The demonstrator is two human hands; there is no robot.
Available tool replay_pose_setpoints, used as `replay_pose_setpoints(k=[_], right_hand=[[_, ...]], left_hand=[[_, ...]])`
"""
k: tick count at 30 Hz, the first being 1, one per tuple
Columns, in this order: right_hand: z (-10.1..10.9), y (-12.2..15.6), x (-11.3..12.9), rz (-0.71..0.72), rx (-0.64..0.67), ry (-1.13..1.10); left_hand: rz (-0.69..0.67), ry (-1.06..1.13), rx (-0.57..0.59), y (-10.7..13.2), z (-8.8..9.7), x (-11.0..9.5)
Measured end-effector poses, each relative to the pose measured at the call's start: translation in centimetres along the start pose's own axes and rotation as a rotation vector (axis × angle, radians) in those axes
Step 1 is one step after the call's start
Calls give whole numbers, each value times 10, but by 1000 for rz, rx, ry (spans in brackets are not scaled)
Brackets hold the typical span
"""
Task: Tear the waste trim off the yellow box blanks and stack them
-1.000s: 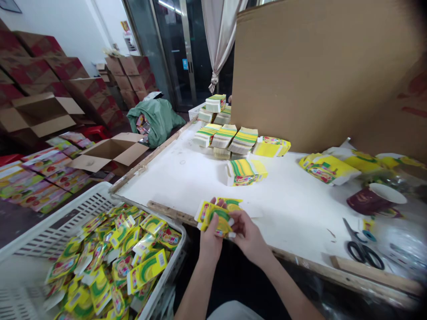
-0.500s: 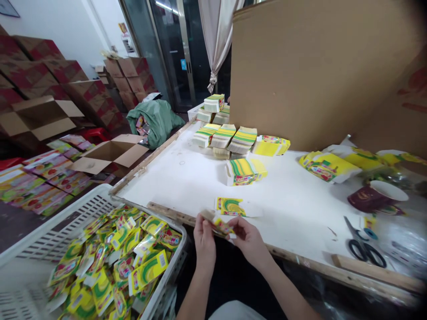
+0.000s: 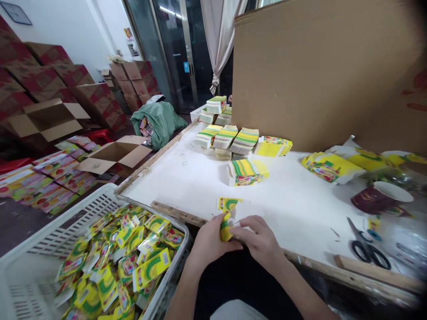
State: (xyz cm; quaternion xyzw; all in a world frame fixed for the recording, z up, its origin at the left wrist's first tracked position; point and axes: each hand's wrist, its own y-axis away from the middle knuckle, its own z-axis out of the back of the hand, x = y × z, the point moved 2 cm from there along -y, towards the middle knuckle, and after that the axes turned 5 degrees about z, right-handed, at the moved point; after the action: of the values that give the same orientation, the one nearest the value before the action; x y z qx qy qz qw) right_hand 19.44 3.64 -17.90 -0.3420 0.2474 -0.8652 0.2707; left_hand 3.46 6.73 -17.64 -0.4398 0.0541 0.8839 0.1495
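My left hand [image 3: 208,242] and my right hand [image 3: 258,240] meet at the near edge of the white table [image 3: 187,178], both closed on a small yellow-and-green flat carton [image 3: 226,226] that stands on edge between them. Just beyond it another flat carton [image 3: 228,203] lies on the table, partly hidden by my fingers. At my left a white plastic crate [image 3: 50,222] holds several loose cartons of the same print [image 3: 133,253].
Stacks of flat cartons [image 3: 230,135] stand at the table's far side before a tall cardboard sheet [image 3: 316,75]. Scissors [image 3: 365,246] and a dark red cup [image 3: 380,198] lie at the right. Open cardboard boxes [image 3: 115,153] and a green bag [image 3: 156,120] sit on the floor, left.
The carton in my hands has gone from spread flat to folded on edge, and my hands have drawn closer together at the table's edge. One carton now lies on the table.
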Motion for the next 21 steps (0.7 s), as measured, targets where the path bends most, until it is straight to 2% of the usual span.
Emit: replay_pose_setpoints(k=[2,4,5,7,10,12,15,18,21], right_hand=[[1,2,-1,-171,-222,-64],[-2,4,-6,-404,-402,-223],[-6,4,-9,-515,-411,-365],[-18,3,-11,-697,-290,-737],[-30,-1,-9,-820,-136,-1158],[-34,-3,-8,-835,-152,-1200],[-36,1,-7,-806,-145,-1055],[-34,6,-2,-615,-25,-780],[-32,11,0,-389,102,-500]], left_hand=[[37,-2,10,-2,-11,7],[7,-14,-17,0,-20,7],[-27,-16,-11,1,-24,4],[-99,-8,13,4,-30,-3],[-168,-21,20,7,-32,-9],[-171,-48,14,7,-31,-8],[-140,-58,33,7,-30,-2],[-102,0,78,5,-35,6],[-146,33,-14,4,-39,10]])
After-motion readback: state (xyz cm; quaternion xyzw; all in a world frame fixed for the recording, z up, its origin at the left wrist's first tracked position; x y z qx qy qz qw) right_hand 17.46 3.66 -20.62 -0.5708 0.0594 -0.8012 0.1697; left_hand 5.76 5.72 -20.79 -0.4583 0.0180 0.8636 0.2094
